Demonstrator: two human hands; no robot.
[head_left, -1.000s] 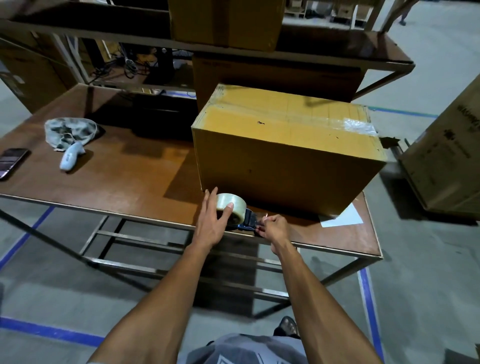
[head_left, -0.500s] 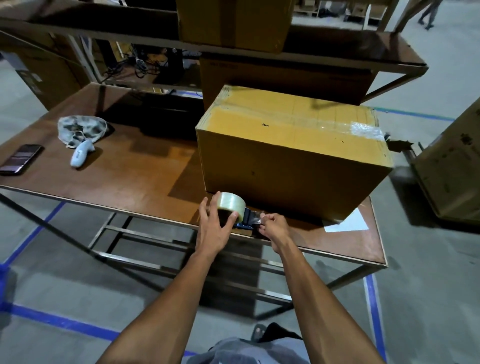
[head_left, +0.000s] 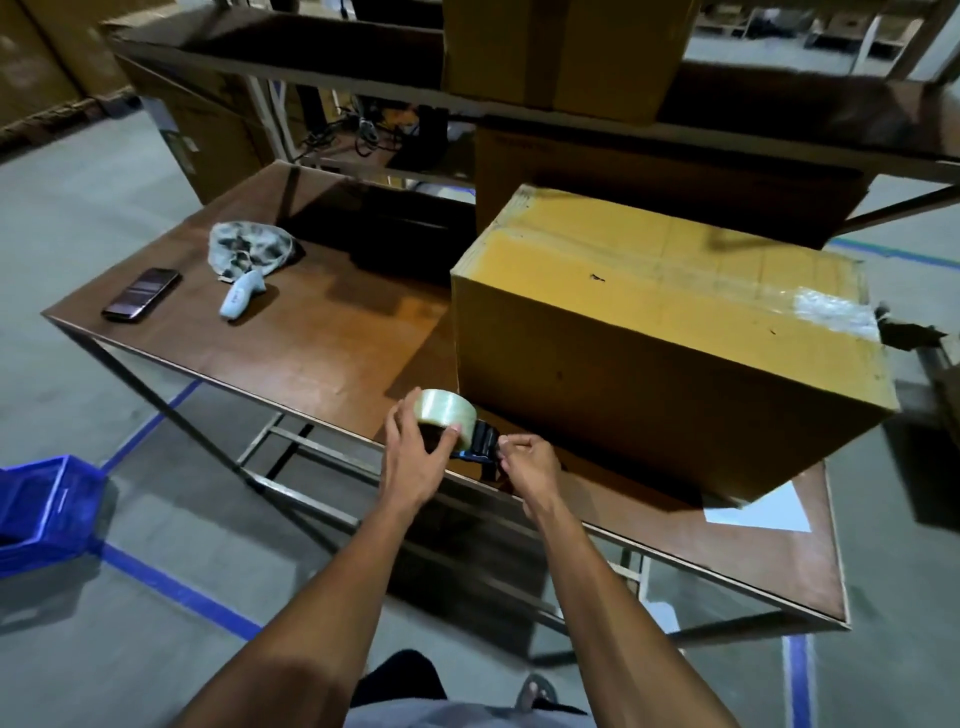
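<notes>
— Warehouse table (head_left: 322, 353), near edge: left hand (head_left: 415, 457) wraps the tape roll (head_left: 448, 410), fingers and thumb curled round it. Same grip as a second ago.
— Right hand (head_left: 530, 462)?
— At 3 o'clock of the roll, fingertips pinching at the dispenser (head_left: 480, 441) nose. Barely moved. Box (head_left: 649, 364) at 1 o'clock, untouched.
— So tape end probably not freed yet.
</notes>
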